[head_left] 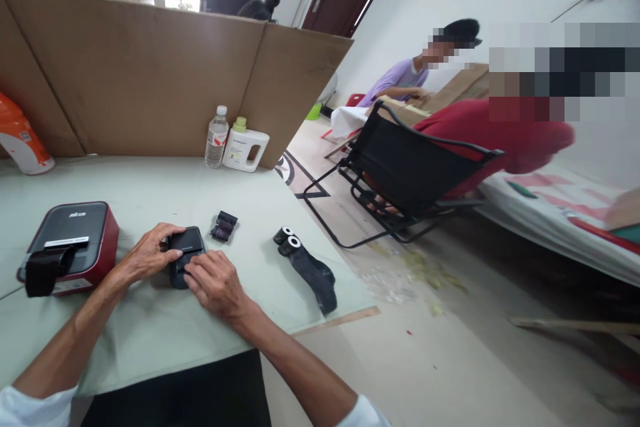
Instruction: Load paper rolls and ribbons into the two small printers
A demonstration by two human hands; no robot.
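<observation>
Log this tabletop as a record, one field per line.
Left hand: touching far part of black handheld device
Right hand: touching near part of same device
Left side: red-and-black label printer
Right side: black strip with two white-cored rolls
Beyond hands: small dark part
Back: clear plastic bottle beside white jug; orange bottle at left
Behind: cardboard screen

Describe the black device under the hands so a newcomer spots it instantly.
On the pale green tabletop, find the boxy red-and-black machine. Just right of it sits a small, flat black device. Unlike the small ribbed dark item just beyond, it has both the left hand and right hand on it.
</observation>
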